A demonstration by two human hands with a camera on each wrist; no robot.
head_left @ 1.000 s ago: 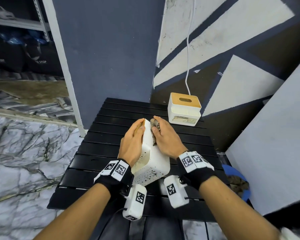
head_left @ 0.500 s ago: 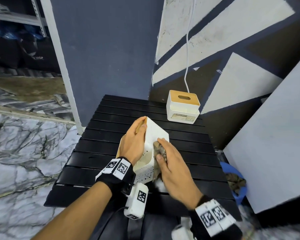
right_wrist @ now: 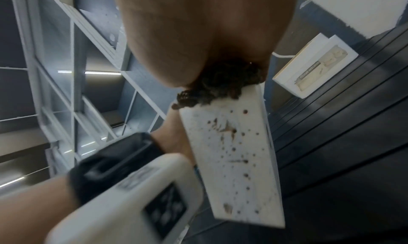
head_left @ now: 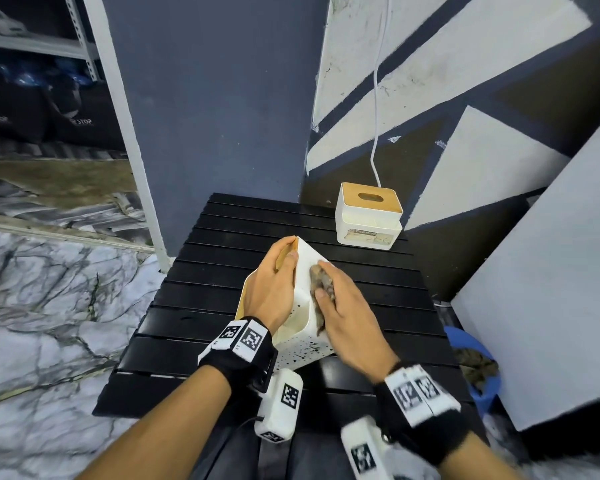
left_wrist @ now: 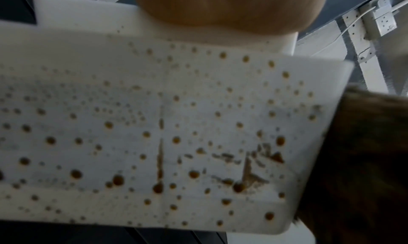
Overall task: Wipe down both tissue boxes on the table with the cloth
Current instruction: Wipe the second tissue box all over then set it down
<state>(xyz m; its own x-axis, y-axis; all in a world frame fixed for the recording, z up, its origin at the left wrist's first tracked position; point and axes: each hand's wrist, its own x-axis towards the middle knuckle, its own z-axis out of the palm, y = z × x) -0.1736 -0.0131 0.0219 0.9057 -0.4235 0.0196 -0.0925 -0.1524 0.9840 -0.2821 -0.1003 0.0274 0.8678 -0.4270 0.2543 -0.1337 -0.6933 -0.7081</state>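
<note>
Two tissue boxes were seen on the black slatted table (head_left: 201, 306). The near tissue box (head_left: 303, 327), white and spattered with brown spots, was tipped onto an edge near the middle of the table. It was steadied from the left by the left hand (head_left: 274, 289), whose grip was laid over the box's wooden top with fingers nearly straight, pressed flat rather than curled round it. In the left wrist view the spotted white face (left_wrist: 167, 125) filled the frame, with some smeared streaks toward its right side. On the box's right-hand face a dark, crumpled cloth (head_left: 321, 284) was pressed by the right hand (head_left: 350, 320); the cloth was held in that grip, between thumb and fingers, against the white surface. In the right wrist view the cloth (right_wrist: 223, 89) was seen bunched at the box's upper edge. The far tissue box (head_left: 368, 216), upright and with a wooden lid, stood at the table's far right corner, well apart from the hands. A white cable (head_left: 376, 98) hung down the wall behind it.
</note>
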